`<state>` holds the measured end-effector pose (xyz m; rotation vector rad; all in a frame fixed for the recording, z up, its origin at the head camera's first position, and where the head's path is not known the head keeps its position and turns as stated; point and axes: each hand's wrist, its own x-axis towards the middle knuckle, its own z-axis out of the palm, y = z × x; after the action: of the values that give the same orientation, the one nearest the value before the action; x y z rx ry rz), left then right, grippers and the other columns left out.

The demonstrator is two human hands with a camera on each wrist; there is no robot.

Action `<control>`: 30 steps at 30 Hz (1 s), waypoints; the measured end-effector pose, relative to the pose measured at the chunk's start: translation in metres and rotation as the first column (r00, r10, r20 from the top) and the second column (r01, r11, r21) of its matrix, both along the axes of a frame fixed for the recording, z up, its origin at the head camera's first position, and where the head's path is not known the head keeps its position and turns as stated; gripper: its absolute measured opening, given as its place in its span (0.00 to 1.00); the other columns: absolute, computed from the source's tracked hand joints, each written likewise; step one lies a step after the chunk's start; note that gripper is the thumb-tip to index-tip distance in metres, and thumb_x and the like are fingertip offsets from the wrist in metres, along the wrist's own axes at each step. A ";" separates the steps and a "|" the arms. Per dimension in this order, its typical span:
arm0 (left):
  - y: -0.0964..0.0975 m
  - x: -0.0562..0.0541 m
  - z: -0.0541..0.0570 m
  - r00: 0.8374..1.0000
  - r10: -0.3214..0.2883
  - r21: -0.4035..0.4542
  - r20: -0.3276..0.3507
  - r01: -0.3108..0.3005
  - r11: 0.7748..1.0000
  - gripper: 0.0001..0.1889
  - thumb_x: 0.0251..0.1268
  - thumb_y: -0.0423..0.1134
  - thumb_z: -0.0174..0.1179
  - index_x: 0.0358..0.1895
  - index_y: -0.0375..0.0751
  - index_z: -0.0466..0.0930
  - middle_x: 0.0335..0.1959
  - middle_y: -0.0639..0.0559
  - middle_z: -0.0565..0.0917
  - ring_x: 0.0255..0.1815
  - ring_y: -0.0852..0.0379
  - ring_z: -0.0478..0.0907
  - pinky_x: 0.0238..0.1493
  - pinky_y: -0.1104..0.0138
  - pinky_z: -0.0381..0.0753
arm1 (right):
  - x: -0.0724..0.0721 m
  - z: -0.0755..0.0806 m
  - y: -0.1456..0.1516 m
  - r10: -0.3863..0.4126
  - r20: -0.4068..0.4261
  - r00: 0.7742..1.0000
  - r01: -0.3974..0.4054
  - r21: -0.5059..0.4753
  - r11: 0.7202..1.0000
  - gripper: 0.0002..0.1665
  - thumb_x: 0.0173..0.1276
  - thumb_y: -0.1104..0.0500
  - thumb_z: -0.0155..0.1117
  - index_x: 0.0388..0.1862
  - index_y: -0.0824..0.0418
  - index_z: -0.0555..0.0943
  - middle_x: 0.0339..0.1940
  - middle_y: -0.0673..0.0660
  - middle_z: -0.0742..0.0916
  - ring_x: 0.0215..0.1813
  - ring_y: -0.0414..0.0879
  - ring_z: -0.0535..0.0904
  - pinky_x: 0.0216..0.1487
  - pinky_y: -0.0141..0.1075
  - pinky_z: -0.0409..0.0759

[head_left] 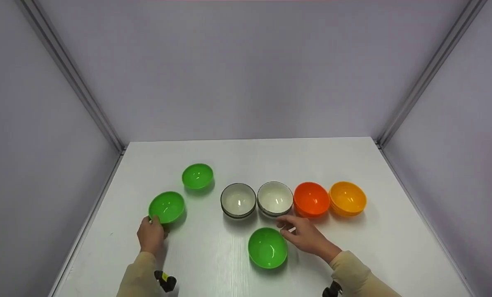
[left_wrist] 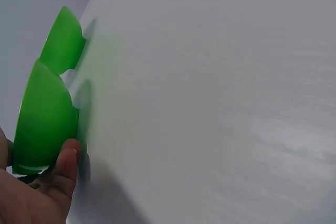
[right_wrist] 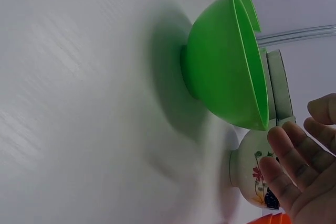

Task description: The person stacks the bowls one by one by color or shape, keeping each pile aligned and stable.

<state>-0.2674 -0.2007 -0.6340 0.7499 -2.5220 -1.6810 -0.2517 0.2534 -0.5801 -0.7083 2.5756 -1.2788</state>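
My left hand (head_left: 151, 236) pinches the near rim of a green bowl (head_left: 166, 206) at the left of the table. In the left wrist view, the thumb and fingers lie on either side of that bowl's wall (left_wrist: 44, 114). Behind it stands a second green bowl (head_left: 197, 176). A third green bowl (head_left: 267, 248) sits upright near the front middle. Just right of it hovers my right hand (head_left: 306, 236), holding nothing. Its fingers (right_wrist: 294, 158) are spread and loosely bent in the right wrist view, apart from the green bowl (right_wrist: 223, 59).
Across the middle runs a row of stacked bowls: two dark-rimmed white stacks (head_left: 238, 199) (head_left: 275, 197), an orange-red stack (head_left: 311, 199) and a yellow-orange stack (head_left: 348, 198). Flowers decorate a white bowl (right_wrist: 254, 169). Grey walls (head_left: 246, 74) enclose the white table (head_left: 213, 264) at back and sides.
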 end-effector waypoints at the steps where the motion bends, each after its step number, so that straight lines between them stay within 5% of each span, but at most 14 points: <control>1: 0.000 0.000 0.000 1.000 -0.002 0.010 0.005 0.001 1.000 0.30 0.78 0.46 0.28 0.69 0.21 0.52 0.57 0.29 0.70 0.50 0.43 0.75 0.42 0.62 0.79 | 0.000 0.000 0.000 0.000 -0.001 1.000 0.000 0.002 1.000 0.21 0.69 0.60 0.60 0.60 0.64 0.76 0.49 0.59 0.84 0.47 0.45 0.81 0.45 0.34 0.82; 7: 0.002 0.003 0.003 0.999 0.002 0.085 0.036 -0.005 0.996 0.30 0.78 0.46 0.27 0.71 0.24 0.49 0.61 0.31 0.68 0.59 0.42 0.71 0.53 0.56 0.77 | 0.000 0.005 -0.004 0.004 -0.009 1.000 -0.004 0.006 1.000 0.21 0.69 0.59 0.60 0.60 0.63 0.76 0.48 0.59 0.84 0.47 0.45 0.81 0.44 0.34 0.82; 13: 0.006 0.007 0.006 1.000 -0.012 0.055 -0.014 0.013 0.998 0.30 0.78 0.48 0.29 0.70 0.25 0.54 0.63 0.31 0.67 0.62 0.42 0.67 0.61 0.51 0.70 | -0.002 0.008 -0.006 0.014 -0.016 1.000 -0.014 0.001 1.000 0.20 0.70 0.60 0.60 0.60 0.62 0.76 0.48 0.58 0.84 0.47 0.45 0.81 0.45 0.34 0.82; 22: 0.030 0.015 0.024 0.993 -0.064 0.059 -0.104 0.070 0.996 0.27 0.78 0.49 0.34 0.64 0.28 0.65 0.46 0.38 0.78 0.42 0.51 0.80 0.40 0.66 0.81 | -0.005 0.016 -0.009 0.000 -0.043 0.999 0.000 -0.002 1.000 0.21 0.70 0.58 0.60 0.60 0.61 0.76 0.47 0.49 0.85 0.46 0.42 0.81 0.47 0.36 0.82; 30: 0.056 0.019 0.049 0.974 -0.111 0.081 -0.199 0.129 0.988 0.25 0.78 0.50 0.38 0.60 0.32 0.71 0.39 0.43 0.81 0.33 0.56 0.80 0.36 0.68 0.82 | -0.004 0.024 -0.015 0.033 -0.046 0.998 -0.034 -0.034 0.999 0.26 0.67 0.53 0.64 0.61 0.63 0.75 0.46 0.49 0.85 0.46 0.45 0.82 0.48 0.43 0.82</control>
<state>-0.2482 -0.1450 -0.5852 0.4204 -2.4136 -1.8211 -0.2561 0.2382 -0.5557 -0.7926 2.5710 -1.3158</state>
